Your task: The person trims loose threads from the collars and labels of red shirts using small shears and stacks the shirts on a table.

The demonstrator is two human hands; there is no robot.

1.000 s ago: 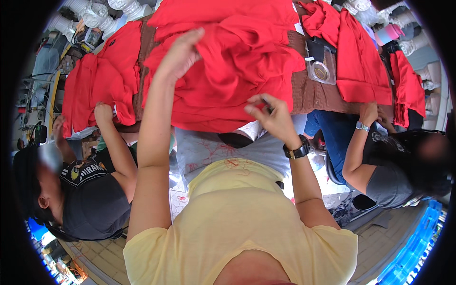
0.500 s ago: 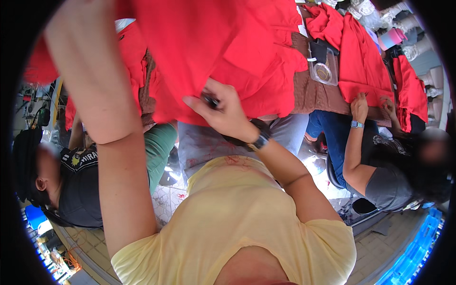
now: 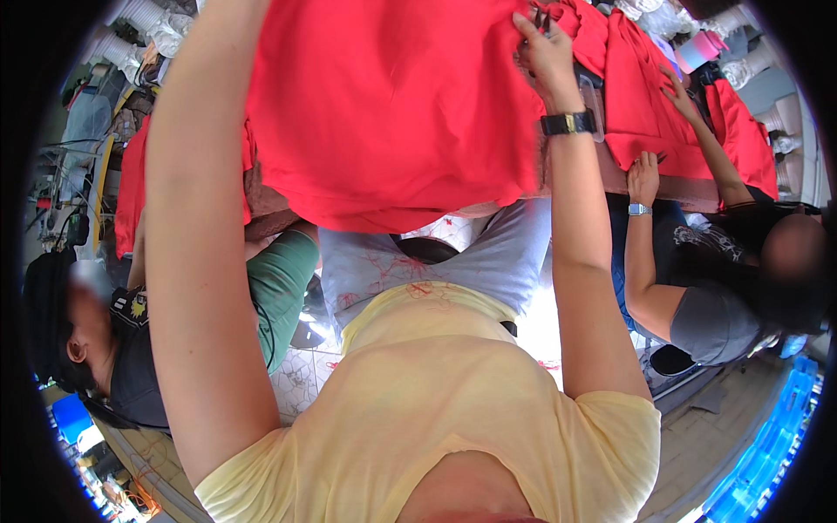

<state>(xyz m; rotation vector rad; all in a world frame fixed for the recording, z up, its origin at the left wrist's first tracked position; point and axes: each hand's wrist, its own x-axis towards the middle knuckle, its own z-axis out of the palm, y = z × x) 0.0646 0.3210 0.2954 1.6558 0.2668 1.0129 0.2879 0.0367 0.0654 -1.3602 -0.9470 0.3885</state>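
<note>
A large piece of red cloth [image 3: 392,113], seemingly a garment, hangs spread in front of me over the table's near edge. My right hand [image 3: 549,57] is closed at the cloth's right edge. Small dark pointed thread snips [image 3: 542,17] stick up from its fingers. My left forearm [image 3: 205,113] reaches up along the cloth's left side. The left hand itself lies beyond the top edge of the picture.
More red garments [image 3: 649,96] lie on the brown-covered table [image 3: 615,170]. On the right a co-worker's hand [image 3: 643,179] works at one; another person [image 3: 144,331] sits close on my left. A pink-topped bottle [image 3: 700,52] stands far right. Red thread bits [image 3: 392,270] dot my lap.
My right hand has moved up and to the right, from below the cloth to its right edge. The cloth is now raised and spread wider. The co-worker's far arm on the right has reached forward.
</note>
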